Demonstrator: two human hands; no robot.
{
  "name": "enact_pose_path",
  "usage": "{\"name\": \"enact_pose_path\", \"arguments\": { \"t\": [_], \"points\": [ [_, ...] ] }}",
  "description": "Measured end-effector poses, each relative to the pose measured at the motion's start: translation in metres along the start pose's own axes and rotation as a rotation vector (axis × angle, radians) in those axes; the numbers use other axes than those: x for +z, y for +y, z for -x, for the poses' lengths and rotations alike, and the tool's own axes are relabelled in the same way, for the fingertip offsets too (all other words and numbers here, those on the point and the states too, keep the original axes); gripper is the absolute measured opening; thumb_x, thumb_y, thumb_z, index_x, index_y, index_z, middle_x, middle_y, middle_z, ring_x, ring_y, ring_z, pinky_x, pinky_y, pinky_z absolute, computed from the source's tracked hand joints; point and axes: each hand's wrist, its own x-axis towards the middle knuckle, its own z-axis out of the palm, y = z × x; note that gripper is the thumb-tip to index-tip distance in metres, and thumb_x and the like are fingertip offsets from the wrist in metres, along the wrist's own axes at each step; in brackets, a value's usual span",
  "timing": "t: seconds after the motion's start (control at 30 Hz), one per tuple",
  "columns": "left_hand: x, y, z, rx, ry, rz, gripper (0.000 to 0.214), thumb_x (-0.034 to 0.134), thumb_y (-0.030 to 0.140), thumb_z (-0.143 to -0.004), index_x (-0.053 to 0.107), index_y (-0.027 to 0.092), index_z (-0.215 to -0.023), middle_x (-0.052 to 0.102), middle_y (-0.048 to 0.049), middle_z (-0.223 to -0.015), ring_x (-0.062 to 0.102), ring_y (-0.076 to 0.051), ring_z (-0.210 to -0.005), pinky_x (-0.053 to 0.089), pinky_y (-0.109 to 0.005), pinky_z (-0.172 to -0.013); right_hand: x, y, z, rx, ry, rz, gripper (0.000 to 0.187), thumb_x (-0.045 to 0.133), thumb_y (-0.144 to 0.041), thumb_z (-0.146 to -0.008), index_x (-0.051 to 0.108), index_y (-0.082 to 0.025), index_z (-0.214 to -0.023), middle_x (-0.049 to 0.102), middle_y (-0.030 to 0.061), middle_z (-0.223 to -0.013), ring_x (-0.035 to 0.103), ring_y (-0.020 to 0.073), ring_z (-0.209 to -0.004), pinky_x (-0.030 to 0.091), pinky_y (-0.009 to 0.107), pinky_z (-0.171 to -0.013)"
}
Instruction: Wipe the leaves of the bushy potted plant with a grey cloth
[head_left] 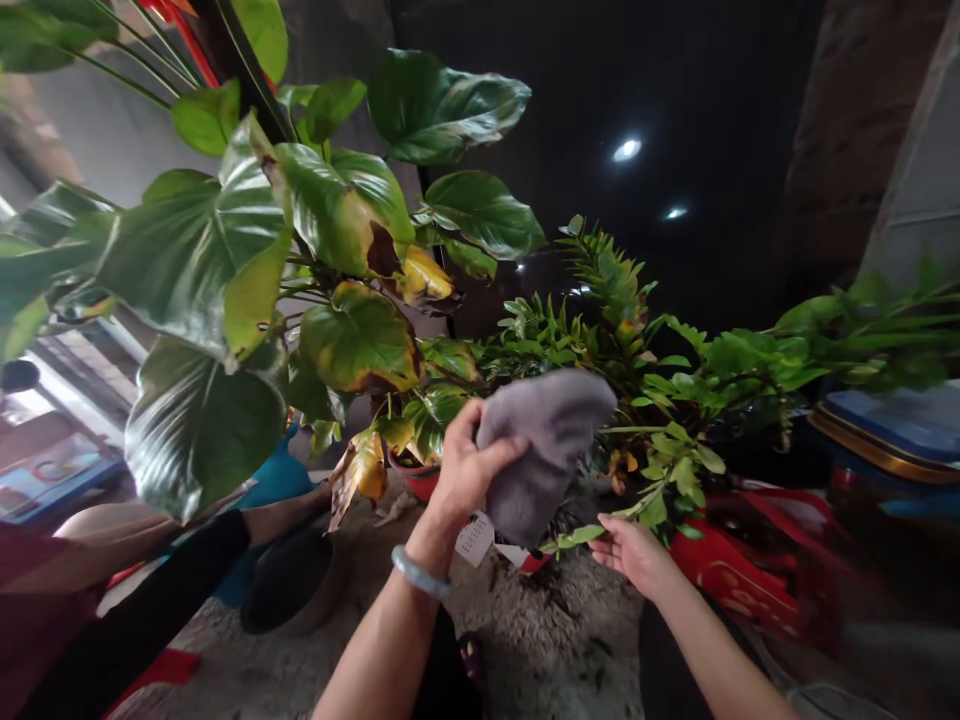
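Note:
A grey cloth (pixel 551 440) hangs from my left hand (pixel 469 460), which pinches it between thumb and fingers at its left edge. A pale bangle sits on that wrist. To the right, my right hand (pixel 634 552) has its thumb and fingertips closed on a green leaf (pixel 576 537) of a low plant stem. The cloth hides part of the small-leaved plant (pixel 667 480) behind it. Above and left of my hands, a tall plant shows large glossy leaves (pixel 360 340), some yellow with brown edges.
A co-worker's arm (pixel 285 512) reaches in from the left, near a dark bucket (pixel 289 580) and a blue object (pixel 277 472). Red bags or packages (pixel 750 570) lie at the right, below a blue-lidded container (pixel 892 430). Behind the plants stands a dark glossy wall (pixel 697 120).

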Motion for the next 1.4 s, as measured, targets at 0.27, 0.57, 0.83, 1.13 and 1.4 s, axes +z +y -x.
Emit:
{"name": "enact_pose_path", "arguments": {
  "t": [0.27, 0.57, 0.83, 1.13, 1.4],
  "points": [
    [0.008, -0.046, 0.010, -0.157, -0.146, -0.226, 0.024, 0.071, 0.019, -0.049, 0.050, 0.020, -0.059, 0.048, 0.0072, -0.060, 0.042, -0.012, -0.065, 0.035, -0.024, -0.061, -0.004, 0.001, 0.002, -0.026, -0.012, -0.024, 0.016, 0.071, -0.023, -0.066, 0.054, -0.022, -0.065, 0.063, 0.0001, -0.053, 0.064, 0.0186, -0.051, 0.052, 0.032, -0.057],
    [-0.020, -0.011, -0.006, 0.062, 0.217, 0.114, 0.047, 0.073, 0.028, -0.062, 0.061, 0.022, -0.107, 0.068, -0.0008, -0.101, 0.061, -0.019, -0.094, 0.046, -0.029, -0.086, 0.002, -0.008, 0.008, -0.066, -0.076, -0.078, 0.022, 0.076, -0.021, -0.059, 0.059, -0.022, -0.072, 0.068, -0.0002, -0.060, 0.068, 0.0188, -0.058, 0.055, 0.033, -0.063],
    [-0.029, -0.047, 0.053, -0.400, -0.109, 0.168, 0.050, 0.076, 0.020, -0.047, 0.074, 0.014, -0.097, 0.075, -0.0042, -0.085, 0.066, -0.026, -0.087, 0.048, -0.034, -0.083, 0.000, -0.003, 0.004, -0.032, -0.046, -0.094, 0.015, 0.073, -0.016, -0.060, 0.059, -0.021, -0.063, 0.064, -0.0011, -0.051, 0.062, 0.0175, -0.048, 0.050, 0.028, -0.049],
    [-0.037, -0.039, 0.016, -0.201, 0.474, 0.228, 0.043, 0.080, 0.028, -0.049, 0.069, 0.017, -0.089, 0.074, -0.0006, -0.082, 0.065, -0.018, -0.078, 0.050, -0.029, -0.076, 0.004, -0.005, 0.009, -0.023, -0.012, -0.097, 0.014, 0.071, -0.012, -0.065, 0.059, -0.019, -0.065, 0.067, 0.0006, -0.052, 0.064, 0.0153, -0.046, 0.051, 0.025, -0.048],
    [-0.043, -0.039, 0.080, -0.375, 0.284, 0.361, 0.046, 0.080, 0.020, -0.040, 0.073, 0.017, -0.085, 0.074, -0.0021, -0.070, 0.065, -0.020, -0.064, 0.051, -0.029, -0.063, -0.001, -0.004, 0.006, -0.028, -0.039, -0.109, 0.018, 0.076, -0.011, -0.061, 0.059, -0.018, -0.063, 0.068, 0.0025, -0.052, 0.065, 0.0171, -0.046, 0.051, 0.025, -0.046]
  ]
}}
